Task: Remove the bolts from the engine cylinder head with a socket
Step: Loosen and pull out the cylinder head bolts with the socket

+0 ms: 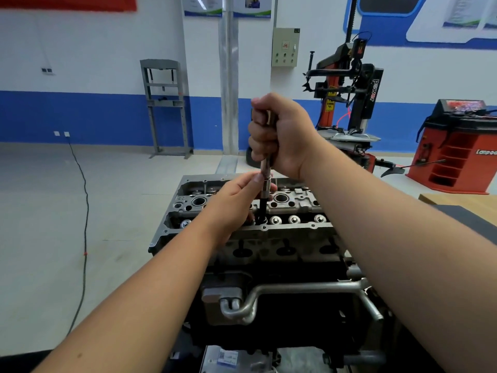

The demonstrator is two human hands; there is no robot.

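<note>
Engine cylinder head (pixel 282 203) at centre of scene, camshaft side up, atop the engine block on a stand; valve row along the near edge, spark-plug wells behind.

Socket extension bar (pixel 266 168) standing nearly upright, tilted slightly to the right at the top, over the middle of the head; dark socket (pixel 262 211) at its lower end, reaching down at the near valve row, presumably seated on a bolt hidden beneath it.

Right hand (pixel 282 135) wrapped in a full fist around the upper end of the bar, probably to turn and press down along the bolt axis.

Left hand (pixel 239 200) pinching the bar low, just above the socket, fingers curled round it; likely to steady the tool and stop it slipping off the bolt.

Tyre changer (pixel 347 103) and red wheel balancer (pixel 454 146) far right; grey shop press (pixel 166 109) at far left wall.
</note>
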